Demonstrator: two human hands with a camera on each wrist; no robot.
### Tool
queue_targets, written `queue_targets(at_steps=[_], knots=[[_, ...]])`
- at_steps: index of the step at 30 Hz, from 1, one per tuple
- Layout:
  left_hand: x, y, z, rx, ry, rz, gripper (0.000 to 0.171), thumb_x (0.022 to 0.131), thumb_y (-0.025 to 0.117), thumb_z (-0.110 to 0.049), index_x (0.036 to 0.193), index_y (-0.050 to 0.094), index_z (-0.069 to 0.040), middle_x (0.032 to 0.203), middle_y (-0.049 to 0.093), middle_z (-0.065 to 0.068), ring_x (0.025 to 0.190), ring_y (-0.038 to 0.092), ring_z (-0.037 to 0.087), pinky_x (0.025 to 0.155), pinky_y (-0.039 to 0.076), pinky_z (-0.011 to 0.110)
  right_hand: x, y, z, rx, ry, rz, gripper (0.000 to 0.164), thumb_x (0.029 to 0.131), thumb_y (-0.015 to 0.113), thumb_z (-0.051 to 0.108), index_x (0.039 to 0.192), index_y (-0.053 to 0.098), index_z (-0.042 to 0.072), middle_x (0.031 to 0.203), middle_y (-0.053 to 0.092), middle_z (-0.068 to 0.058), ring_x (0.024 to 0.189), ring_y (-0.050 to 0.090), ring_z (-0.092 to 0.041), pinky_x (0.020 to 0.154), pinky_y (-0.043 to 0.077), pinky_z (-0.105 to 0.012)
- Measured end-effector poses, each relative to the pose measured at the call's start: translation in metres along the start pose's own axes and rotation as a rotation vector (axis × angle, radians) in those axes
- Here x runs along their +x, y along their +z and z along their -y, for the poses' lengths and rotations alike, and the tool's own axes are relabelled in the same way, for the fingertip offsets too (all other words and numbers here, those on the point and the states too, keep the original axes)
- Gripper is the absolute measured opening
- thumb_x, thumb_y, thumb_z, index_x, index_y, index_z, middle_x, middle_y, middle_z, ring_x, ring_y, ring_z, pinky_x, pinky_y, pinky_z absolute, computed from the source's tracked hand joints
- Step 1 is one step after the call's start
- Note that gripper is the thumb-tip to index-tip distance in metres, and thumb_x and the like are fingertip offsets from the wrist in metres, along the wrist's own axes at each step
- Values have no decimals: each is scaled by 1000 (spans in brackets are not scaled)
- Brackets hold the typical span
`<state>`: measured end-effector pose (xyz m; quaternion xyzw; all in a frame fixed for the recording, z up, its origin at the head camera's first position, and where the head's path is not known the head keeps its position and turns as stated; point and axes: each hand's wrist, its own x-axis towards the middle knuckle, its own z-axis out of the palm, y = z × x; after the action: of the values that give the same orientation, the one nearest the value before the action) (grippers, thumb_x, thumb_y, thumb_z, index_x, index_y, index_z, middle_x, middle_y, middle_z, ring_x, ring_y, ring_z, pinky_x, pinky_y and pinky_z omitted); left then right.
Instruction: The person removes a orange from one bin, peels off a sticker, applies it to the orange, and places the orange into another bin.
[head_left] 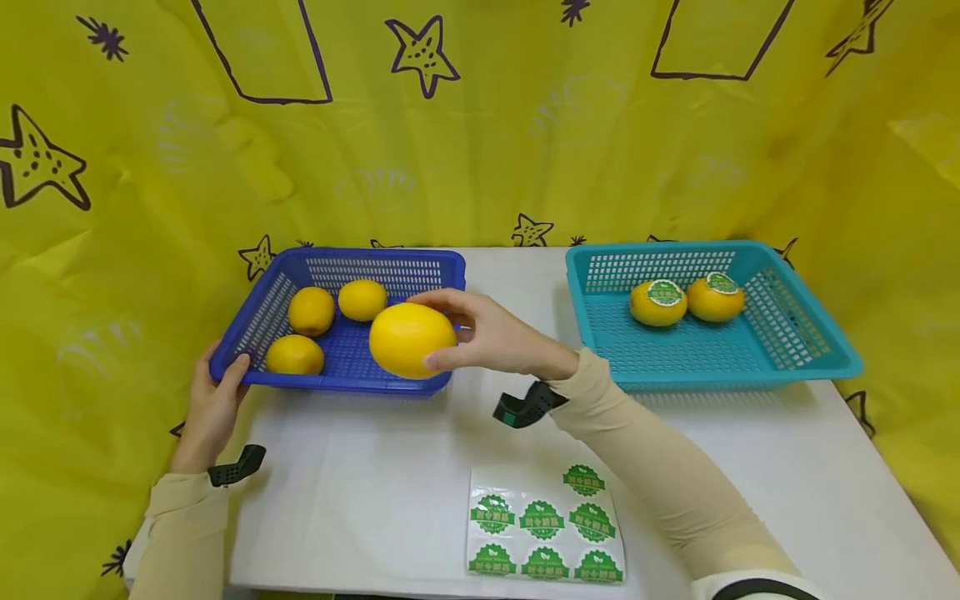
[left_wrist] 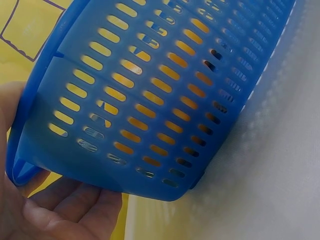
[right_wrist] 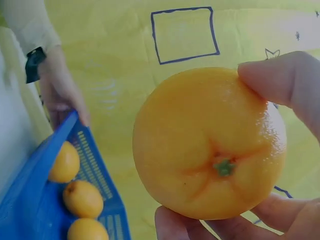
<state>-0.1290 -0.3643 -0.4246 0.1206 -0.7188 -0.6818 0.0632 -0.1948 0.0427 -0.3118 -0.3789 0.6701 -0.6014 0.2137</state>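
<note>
Between thumb and fingers, my right hand (head_left: 501, 337) holds an orange (head_left: 411, 340) above the right part of a blue basket (head_left: 345, 382). The right wrist view shows the stem end of this orange (right_wrist: 210, 145), with a small green stem mark and no sticker on that side. My left hand (head_left: 210, 408) grips the near left corner of the blue basket, thumb over the rim and fingers beneath, as the left wrist view shows. Inside that basket lie three more oranges (head_left: 311, 311), near its left side and back.
At the right stands a teal basket (head_left: 787, 367) with two oranges (head_left: 658, 302) bearing green-and-white stickers. A sheet of round green stickers (head_left: 543, 533) lies at the front of the white table (head_left: 360, 500). A yellow patterned cloth (head_left: 487, 150) hangs behind.
</note>
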Motion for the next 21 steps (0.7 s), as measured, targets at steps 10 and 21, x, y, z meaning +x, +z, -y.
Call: queue_targets(at_steps=[10,21], knots=[[-1,1,3,-75,33,1,73,102,51,-31,155,3,-15,153,7,20,135,27,23,109,22,31,-79,-18,-30,-6,156,-151,65,82,78,12,135,42,2,133,50,-14,116,54,-28,97,46,-37],[0,0,5,-45,21,-4,74,103,50,-32,155,1,-14,154,6,20,135,26,23,109,21,33,-127,-25,-85,-17,251,-201,66,80,80,9,135,44,-2,136,48,-17,122,50,-33,98,45,-35]])
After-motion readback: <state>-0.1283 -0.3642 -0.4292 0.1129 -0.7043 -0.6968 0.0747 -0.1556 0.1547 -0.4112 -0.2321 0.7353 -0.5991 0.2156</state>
